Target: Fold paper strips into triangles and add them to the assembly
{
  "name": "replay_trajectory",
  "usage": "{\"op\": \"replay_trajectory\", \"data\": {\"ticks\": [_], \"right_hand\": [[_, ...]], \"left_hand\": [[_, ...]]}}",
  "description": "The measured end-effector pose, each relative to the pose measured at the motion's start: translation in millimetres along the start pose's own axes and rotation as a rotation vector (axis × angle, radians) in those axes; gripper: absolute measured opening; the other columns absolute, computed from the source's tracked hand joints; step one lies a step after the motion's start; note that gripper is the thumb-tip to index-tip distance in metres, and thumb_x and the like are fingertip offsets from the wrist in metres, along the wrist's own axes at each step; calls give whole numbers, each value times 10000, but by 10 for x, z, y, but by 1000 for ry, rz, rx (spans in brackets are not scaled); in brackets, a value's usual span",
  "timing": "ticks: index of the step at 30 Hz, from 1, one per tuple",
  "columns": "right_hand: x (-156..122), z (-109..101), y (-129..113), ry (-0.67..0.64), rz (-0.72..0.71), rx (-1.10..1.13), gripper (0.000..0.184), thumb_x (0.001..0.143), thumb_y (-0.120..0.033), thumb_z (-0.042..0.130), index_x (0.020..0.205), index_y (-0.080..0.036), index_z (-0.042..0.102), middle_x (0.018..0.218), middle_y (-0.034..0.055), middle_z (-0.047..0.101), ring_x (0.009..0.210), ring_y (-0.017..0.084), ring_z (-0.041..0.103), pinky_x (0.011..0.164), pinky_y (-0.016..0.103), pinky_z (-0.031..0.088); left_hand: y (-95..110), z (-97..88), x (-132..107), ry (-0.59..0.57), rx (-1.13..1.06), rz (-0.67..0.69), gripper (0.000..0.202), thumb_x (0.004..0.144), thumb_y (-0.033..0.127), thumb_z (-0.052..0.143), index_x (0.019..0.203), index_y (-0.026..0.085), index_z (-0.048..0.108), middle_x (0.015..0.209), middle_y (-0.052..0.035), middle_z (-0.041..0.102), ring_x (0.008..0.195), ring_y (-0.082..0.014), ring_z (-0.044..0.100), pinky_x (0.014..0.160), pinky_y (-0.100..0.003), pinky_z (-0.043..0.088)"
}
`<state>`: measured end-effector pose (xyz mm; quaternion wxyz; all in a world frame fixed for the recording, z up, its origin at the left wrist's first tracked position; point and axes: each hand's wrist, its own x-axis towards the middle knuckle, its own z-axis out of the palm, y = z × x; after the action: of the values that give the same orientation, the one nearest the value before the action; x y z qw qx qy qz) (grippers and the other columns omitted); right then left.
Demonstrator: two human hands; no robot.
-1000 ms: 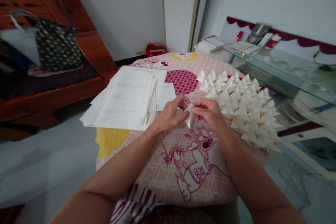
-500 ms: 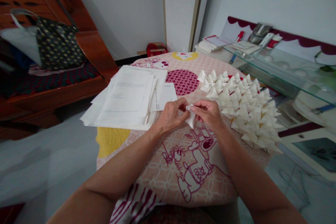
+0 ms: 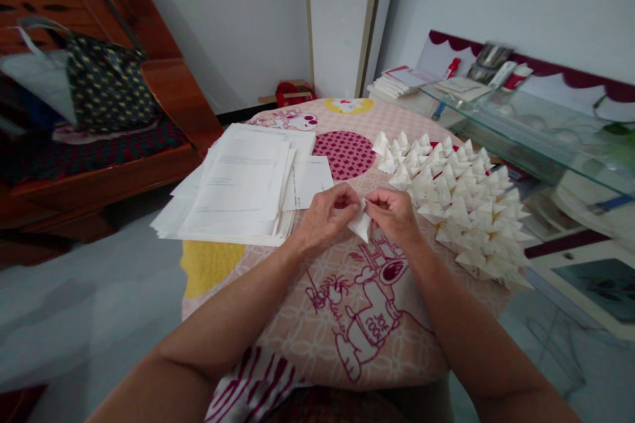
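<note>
A small folded white paper piece [image 3: 361, 226] is pinched between my left hand [image 3: 325, 217] and my right hand [image 3: 395, 213], just above the cartoon-print cloth [image 3: 347, 317] that covers the table. Both hands have their fingers closed on the piece, thumbs meeting at its top edge. To the right of my right hand lies a heap of several folded white paper triangles [image 3: 461, 198]. Left of my left hand sits a stack of white paper sheets [image 3: 238, 185].
A wooden bench [image 3: 99, 145] with a dark patterned bag [image 3: 109, 82] stands at the left. A glass-topped table [image 3: 546, 139] with books and small items runs along the right. The grey floor [image 3: 74, 317] shows at the lower left.
My hands have drawn closer together on the paper piece and the fingers have folded tighter over its top. The piles have not moved.
</note>
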<state>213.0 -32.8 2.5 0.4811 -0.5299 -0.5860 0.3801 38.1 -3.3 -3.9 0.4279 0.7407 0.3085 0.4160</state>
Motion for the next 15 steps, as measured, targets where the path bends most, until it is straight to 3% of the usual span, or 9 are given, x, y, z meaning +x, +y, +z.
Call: {"op": "replay_trajectory", "data": {"ticks": [6, 15], "right_hand": [[26, -15, 15, 40, 55, 40, 194, 724, -358, 656, 649, -179, 648, 524, -29, 567, 418, 85, 456, 387, 207, 314], [51, -46, 18, -58, 105, 65, 142, 636, -314, 686, 660, -188, 624, 532, -42, 550, 425, 82, 428, 397, 212, 317]], "left_hand": [[-102, 5, 66, -30, -364, -117, 208, 751, 157, 672, 921, 158, 553, 783, 1, 638, 688, -94, 596, 627, -215, 442], [-96, 4, 62, -33, -400, -144, 243, 746, 162, 690, 938, 163, 541, 777, 4, 642, 673, -91, 602, 627, -220, 455]]}}
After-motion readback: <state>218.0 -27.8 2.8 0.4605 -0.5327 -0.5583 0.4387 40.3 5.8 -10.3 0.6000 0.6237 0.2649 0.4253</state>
